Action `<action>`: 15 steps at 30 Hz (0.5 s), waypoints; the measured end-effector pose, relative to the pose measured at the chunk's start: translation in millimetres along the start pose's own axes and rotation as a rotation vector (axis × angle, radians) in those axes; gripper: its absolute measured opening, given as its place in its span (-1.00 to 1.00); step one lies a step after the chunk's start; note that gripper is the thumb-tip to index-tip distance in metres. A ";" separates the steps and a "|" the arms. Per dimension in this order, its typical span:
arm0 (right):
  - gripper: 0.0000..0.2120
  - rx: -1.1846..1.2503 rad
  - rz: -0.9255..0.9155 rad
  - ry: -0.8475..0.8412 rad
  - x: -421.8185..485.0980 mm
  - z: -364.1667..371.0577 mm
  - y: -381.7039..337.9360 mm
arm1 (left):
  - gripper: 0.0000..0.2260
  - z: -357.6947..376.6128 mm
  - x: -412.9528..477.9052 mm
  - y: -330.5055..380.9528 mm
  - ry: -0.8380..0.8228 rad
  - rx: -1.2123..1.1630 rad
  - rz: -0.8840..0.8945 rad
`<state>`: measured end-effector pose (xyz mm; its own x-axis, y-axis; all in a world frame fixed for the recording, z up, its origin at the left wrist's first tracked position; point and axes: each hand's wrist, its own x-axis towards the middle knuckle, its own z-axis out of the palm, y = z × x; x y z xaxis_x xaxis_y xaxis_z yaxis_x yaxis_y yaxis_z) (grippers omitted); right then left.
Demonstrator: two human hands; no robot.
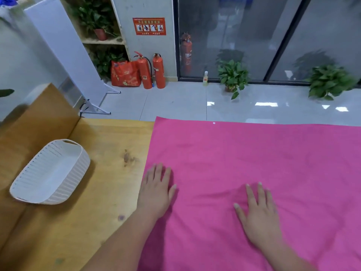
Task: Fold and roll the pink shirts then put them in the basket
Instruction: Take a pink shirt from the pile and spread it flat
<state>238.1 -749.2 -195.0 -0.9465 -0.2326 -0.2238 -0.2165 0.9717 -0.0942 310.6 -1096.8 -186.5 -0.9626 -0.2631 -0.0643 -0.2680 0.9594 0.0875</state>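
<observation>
Your left hand (156,190) lies flat, fingers straight, right on the left edge of the spread-out pink fabric shirt (254,163). Your right hand (259,214) presses flat further in, fingers spread. The shirt covers the right side of the wooden worktop (109,173). The white ribbed plastic basket (72,178) sits tilted near the left edge.

Glossy tiled floor (175,102), dark-framed glass wall (273,36), fire extinguishers (151,72), potted plants (233,77), wooden table (97,173)

Your wooden table (109,182) carries a white ribbed basket (75,176) at its left and a pink shirt (254,153) spread flat across its right.
</observation>
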 end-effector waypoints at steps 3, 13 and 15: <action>-0.16 -0.024 0.045 -0.044 11.5 8.1 1.5 | -0.29 16.8 25.5 -16.5 -0.081 0.000 0.085; -0.10 -0.018 -0.064 -0.103 48.1 -19.8 -9.5 | -0.23 7.9 53.2 -38.7 -0.138 0.065 -0.013; -0.14 -0.009 -0.092 -0.051 30.9 -16.4 -10.5 | -0.25 -1.6 41.5 -39.2 -0.126 0.058 -0.093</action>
<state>207.2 -765.9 -185.1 -0.9093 -0.3220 -0.2637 -0.3039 0.9466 -0.1079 281.1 -1145.5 -191.1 -0.9203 -0.3398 -0.1938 -0.3497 0.9367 0.0180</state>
